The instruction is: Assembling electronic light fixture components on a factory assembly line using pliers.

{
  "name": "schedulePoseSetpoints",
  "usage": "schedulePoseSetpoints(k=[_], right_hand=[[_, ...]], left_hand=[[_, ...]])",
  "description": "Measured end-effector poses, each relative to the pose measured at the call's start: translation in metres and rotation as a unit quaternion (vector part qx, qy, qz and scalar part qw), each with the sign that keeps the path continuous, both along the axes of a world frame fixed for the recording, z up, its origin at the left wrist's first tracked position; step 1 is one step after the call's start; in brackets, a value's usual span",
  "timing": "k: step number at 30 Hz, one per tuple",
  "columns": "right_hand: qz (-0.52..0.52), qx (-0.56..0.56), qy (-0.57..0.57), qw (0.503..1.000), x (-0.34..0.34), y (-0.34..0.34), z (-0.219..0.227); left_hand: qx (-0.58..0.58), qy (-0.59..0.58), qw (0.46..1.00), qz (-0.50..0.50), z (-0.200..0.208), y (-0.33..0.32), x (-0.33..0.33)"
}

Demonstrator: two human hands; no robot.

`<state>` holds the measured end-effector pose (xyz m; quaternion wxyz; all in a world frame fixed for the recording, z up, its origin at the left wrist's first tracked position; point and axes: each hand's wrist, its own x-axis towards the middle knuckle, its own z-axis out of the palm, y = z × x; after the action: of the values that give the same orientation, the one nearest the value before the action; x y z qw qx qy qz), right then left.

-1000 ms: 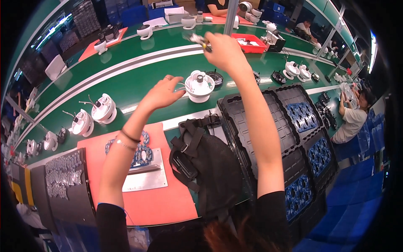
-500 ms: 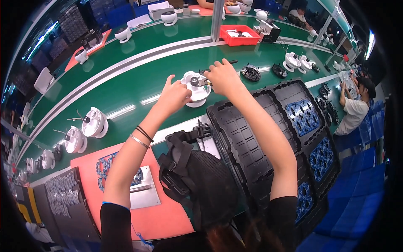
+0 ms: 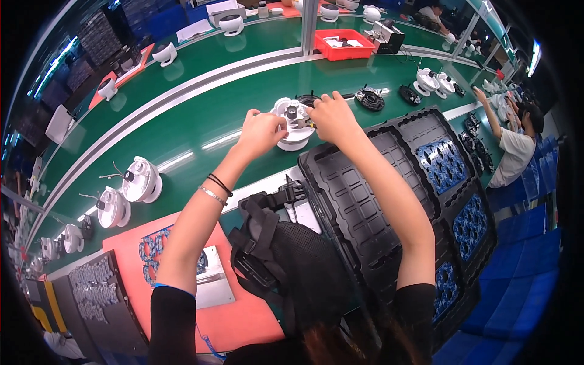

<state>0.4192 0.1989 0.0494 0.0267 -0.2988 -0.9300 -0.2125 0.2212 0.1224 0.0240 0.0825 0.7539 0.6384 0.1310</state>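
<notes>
A white, round plastic housing (image 3: 293, 146) stands on the glossy green surface (image 3: 201, 115). Fingers of the left hand (image 3: 263, 131) meet its rim, grip unclear; best brace it while the right hand (image 3: 332, 118), fingers closed on a metal-tipped hand tool (image 3: 302, 124), works gently.

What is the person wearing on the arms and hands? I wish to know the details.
The left sleeve and right sleeve are black and short, with a thin blue line at the left hem. Dark, thin bands and a silver-coloured bracelet circle the left wrist. The left hand and right hand show no gloves.
</notes>
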Motion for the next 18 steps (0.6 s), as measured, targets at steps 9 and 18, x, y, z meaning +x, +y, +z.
schedulePoseSetpoints(k=[9,18], right_hand=[[0.009,-0.064,0.068,0.996,0.007,0.014,-0.015],[-0.056,-0.169,0.077,0.981,-0.001,0.021,-0.008]], left_hand=[[0.078,-0.230,0.968,0.061,-0.019,0.037,-0.015],[0.049,-0.191,0.979,0.059,-0.010,0.045,0.006]])
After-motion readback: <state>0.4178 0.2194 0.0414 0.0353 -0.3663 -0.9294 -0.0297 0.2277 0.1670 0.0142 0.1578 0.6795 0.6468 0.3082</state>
